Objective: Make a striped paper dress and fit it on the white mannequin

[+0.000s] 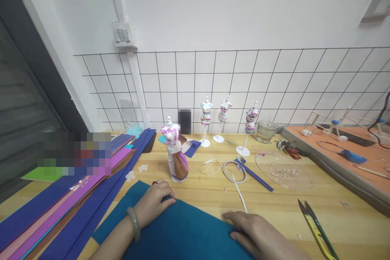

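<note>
A teal-blue sheet of fabric or felt (189, 231) lies in front of me along the table's near edge. My left hand (157, 201), with a ring and a pale green bangle (134, 224) at the wrist, rests on its far edge, fingers loosely extended. Over the sheet's right side lies my right hand (252, 227), its fingers stretched out and thumb apart. Just beyond my left hand stands a small white dress form (172, 142) with pink on the bust and a brown and purple skirt. A white ribbon strip (240, 197) runs from a tape ring (224, 170) toward my right hand.
Yellow-handled scissors (317, 231) lie at the right. Long coloured sheets (88, 187) are stacked at the left. Three more dress forms (205, 118) stand near the wall. A clear disc (283, 185) holds small beads, beside a glass jar (266, 131) and an orange-topped board (332, 154).
</note>
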`<state>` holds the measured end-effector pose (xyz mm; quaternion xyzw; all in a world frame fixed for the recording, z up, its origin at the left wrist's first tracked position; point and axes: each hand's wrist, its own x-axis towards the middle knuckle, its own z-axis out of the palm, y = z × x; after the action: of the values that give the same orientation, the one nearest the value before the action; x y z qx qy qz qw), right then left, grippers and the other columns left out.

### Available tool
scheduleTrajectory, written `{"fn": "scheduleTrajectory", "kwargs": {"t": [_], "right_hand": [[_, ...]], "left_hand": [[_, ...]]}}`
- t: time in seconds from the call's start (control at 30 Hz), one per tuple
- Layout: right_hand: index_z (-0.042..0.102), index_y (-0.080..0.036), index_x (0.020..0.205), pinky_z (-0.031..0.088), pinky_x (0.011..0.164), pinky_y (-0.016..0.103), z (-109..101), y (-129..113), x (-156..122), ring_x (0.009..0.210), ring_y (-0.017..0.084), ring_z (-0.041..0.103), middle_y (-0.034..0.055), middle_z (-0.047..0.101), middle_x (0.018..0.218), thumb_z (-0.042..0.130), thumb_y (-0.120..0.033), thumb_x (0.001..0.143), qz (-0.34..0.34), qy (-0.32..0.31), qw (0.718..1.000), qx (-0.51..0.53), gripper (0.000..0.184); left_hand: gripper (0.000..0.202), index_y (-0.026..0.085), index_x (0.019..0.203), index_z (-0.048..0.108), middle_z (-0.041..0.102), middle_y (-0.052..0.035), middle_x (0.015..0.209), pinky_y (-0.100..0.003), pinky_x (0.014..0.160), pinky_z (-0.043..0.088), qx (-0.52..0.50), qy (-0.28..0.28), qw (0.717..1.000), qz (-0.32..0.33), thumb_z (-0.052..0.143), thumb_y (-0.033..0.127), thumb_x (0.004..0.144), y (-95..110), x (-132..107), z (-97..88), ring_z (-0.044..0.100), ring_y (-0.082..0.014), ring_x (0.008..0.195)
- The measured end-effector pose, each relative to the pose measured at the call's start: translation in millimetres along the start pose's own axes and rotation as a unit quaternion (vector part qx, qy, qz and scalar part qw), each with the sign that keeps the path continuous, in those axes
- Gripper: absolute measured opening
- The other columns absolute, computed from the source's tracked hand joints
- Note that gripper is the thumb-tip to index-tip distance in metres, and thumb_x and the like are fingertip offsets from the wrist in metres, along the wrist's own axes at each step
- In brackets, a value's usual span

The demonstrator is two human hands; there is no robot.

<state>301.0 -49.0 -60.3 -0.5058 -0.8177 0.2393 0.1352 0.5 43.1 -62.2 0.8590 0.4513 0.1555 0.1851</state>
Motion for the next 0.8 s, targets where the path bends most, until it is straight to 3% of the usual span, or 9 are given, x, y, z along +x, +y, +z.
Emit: {"fn": "scheduleTrajectory", "kwargs": {"t": [0.8], "right_hand": [[0.059,-0.029,0.111,0.048,0.082,0.027,2.2,0.2,2.2,0.096,0.021,0.062,0.0028,0.066,0.111,0.044,-0.035,0.089,-0.001,0.002,1.0,0.008,0.027]], "left_hand": [[0.011,0.02,0.075,0.066,0.065,-0.0015,0.08,-0.028,0.075,0.04,0.012,0.007,1.0,0.002,0.059,0.025,0.081,-0.8,-1.3,-0.1,0.055,-0.0173,0.084]]}}
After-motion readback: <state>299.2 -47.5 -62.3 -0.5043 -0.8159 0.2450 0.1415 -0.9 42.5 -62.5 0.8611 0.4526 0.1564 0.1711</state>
